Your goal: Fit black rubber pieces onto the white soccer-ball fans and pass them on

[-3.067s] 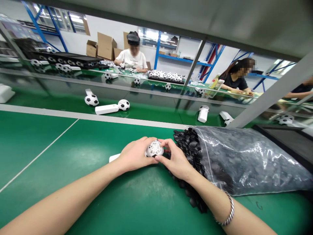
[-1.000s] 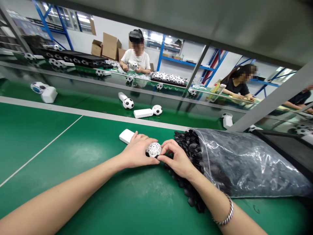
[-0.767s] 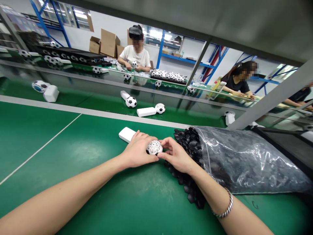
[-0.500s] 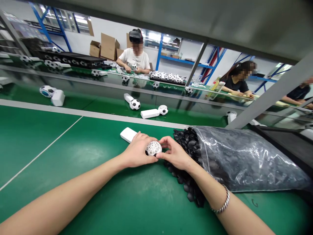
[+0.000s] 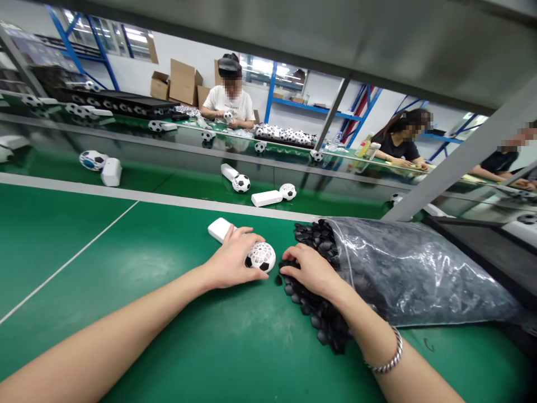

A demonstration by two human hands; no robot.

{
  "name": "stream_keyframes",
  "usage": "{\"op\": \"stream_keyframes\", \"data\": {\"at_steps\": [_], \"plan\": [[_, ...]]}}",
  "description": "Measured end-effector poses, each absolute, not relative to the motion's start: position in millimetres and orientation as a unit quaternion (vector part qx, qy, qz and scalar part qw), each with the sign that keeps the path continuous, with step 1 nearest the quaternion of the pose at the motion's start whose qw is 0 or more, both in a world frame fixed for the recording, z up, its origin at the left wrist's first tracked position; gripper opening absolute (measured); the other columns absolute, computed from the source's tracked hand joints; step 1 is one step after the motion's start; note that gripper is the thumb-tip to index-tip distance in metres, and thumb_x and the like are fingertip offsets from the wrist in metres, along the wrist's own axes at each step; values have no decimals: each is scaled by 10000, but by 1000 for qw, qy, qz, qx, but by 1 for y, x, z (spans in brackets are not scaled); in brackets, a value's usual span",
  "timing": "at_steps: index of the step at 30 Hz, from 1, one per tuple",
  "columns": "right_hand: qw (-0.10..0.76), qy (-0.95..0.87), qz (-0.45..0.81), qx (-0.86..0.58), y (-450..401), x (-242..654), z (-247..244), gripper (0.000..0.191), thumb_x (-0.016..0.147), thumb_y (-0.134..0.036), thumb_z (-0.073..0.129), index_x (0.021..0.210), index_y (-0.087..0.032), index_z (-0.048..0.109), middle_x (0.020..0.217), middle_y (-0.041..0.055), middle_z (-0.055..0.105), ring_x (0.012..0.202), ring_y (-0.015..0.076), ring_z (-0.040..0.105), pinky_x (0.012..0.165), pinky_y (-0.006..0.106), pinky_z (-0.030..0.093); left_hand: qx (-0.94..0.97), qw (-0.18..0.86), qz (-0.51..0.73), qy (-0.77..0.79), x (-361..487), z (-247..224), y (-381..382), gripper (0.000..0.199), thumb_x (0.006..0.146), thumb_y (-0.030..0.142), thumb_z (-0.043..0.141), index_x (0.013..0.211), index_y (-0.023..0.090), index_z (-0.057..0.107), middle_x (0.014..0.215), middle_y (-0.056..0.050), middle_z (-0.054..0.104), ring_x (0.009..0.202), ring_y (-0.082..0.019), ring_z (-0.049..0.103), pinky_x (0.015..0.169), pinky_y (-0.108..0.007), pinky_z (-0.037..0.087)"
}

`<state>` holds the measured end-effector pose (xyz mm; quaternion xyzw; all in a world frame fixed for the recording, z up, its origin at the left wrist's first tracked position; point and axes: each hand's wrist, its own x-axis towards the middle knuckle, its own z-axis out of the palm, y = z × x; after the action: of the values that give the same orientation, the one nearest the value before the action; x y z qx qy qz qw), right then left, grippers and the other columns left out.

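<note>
A white ball with a lattice top and a few black patches (image 5: 262, 257) is held in my left hand (image 5: 235, 258), thumb in front and fingers behind. Its white handle (image 5: 220, 230) sticks out behind that hand over the green table. My right hand (image 5: 308, 267) is at the edge of a heap of small black pieces (image 5: 329, 330), its thumb and fingers apart and bent. Whether a piece lies between those fingertips is too small to tell. One loose black piece (image 5: 278, 280) lies between the ball and my right hand.
The heap spills from a clear plastic bag (image 5: 411, 274) on the right. Past the grey table edge (image 5: 176, 198), a green belt (image 5: 201, 187) carries white handled balls (image 5: 241, 183). A slanted metal post (image 5: 453, 157) stands at the right. People sit across the belt.
My right hand has moved off the ball, rightward to the black pieces. My left hand still holds the ball. Nearby items on the belt have shifted right.
</note>
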<state>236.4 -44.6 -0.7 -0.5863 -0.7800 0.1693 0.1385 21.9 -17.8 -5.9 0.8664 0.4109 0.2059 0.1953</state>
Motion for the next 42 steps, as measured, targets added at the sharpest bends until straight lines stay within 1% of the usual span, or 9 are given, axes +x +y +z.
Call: {"op": "stream_keyframes", "data": {"at_steps": [4, 7, 12, 15, 21, 25, 31, 35, 42], "plan": [[132, -782, 196, -577, -44, 235, -5, 78, 749, -192, 590, 826, -193, 604, 813, 29, 577, 717, 135, 552, 660, 248, 422, 870, 242, 163, 396, 20, -4, -18, 632, 678, 302, 628, 1258, 268, 378, 1330, -58, 404, 1308, -313, 145, 1032, -550, 136], [129, -786, 180, -577, -45, 233, -4, 91, 750, -184, 583, 839, -196, 603, 825, 30, 577, 723, 138, 555, 662, 248, 422, 852, 280, 193, 398, 24, -7, -21, 651, 678, 317, 630, 1267, 244, 362, 1372, -63, 343, 1325, -306, 86, 1038, -503, 208], [84, -803, 104, -581, -51, 226, 0, 79, 782, -228, 552, 843, -210, 598, 857, 38, 568, 797, 168, 547, 665, 262, 414, 833, 304, 231, 401, 29, -9, -23, 515, 693, 232, 583, 1182, 219, 423, 1328, -77, 389, 1334, -277, 84, 1042, -466, 241], [56, -833, 8, -550, -53, 218, -5, 92, 815, -195, 492, 842, -185, 580, 860, 64, 565, 826, 192, 520, 686, 287, 399, 832, 325, 210, 398, 26, -4, -21, 532, 669, 159, 553, 1180, 217, 416, 1346, -87, 357, 1336, -263, 90, 1045, -453, 236], [34, -860, -101, -499, -46, 208, -19, 117, 830, -140, 432, 829, -166, 546, 835, 77, 563, 783, 208, 495, 658, 319, 354, 823, 335, 227, 399, 24, -5, -20, 501, 680, 239, 595, 1152, 217, 430, 1329, -77, 385, 1341, -231, 74, 1062, -416, 211], [88, -850, -44, -518, -44, 216, -14, 192, 878, -180, 387, 868, -179, 578, 830, 60, 591, 802, 188, 526, 687, 311, 356, 829, 342, 225, 382, 22, -7, -18, 474, 677, 180, 552, 1135, 220, 438, 1344, -67, 371, 1341, -212, 96, 1064, -399, 207], [261, -826, 144, -478, -52, 222, -4, 121, 848, -228, 495, 876, -227, 613, 873, 2, 642, 822, 138, 571, 755, 264, 396, 833, 357, 217, 362, 19, -7, -15, 483, 644, 151, 536, 1115, 223, 454, 1380, -78, 311, 1342, -207, 90, 1043, -388, 248], [286, -832, 187, -438, -54, 215, -2, 102, 823, -201, 532, 868, -229, 619, 861, -2, 649, 822, 138, 578, 752, 266, 409, 834, 361, 213, 360, 19, -7, -15, 501, 641, 148, 548, 1126, 221, 450, 1401, -87, 268, 1341, -200, 102, 1057, -383, 216], [346, -813, 196, -426, -51, 207, -11, 67, 800, -177, 554, 824, -213, 606, 828, 6, 629, 801, 141, 566, 750, 282, 417, 827, 367, 219, 367, 20, -7, -16, 503, 682, 303, 614, 1145, 210, 439, 1388, -95, 297, 1335, -230, 122, 1058, -384, 212]]}}
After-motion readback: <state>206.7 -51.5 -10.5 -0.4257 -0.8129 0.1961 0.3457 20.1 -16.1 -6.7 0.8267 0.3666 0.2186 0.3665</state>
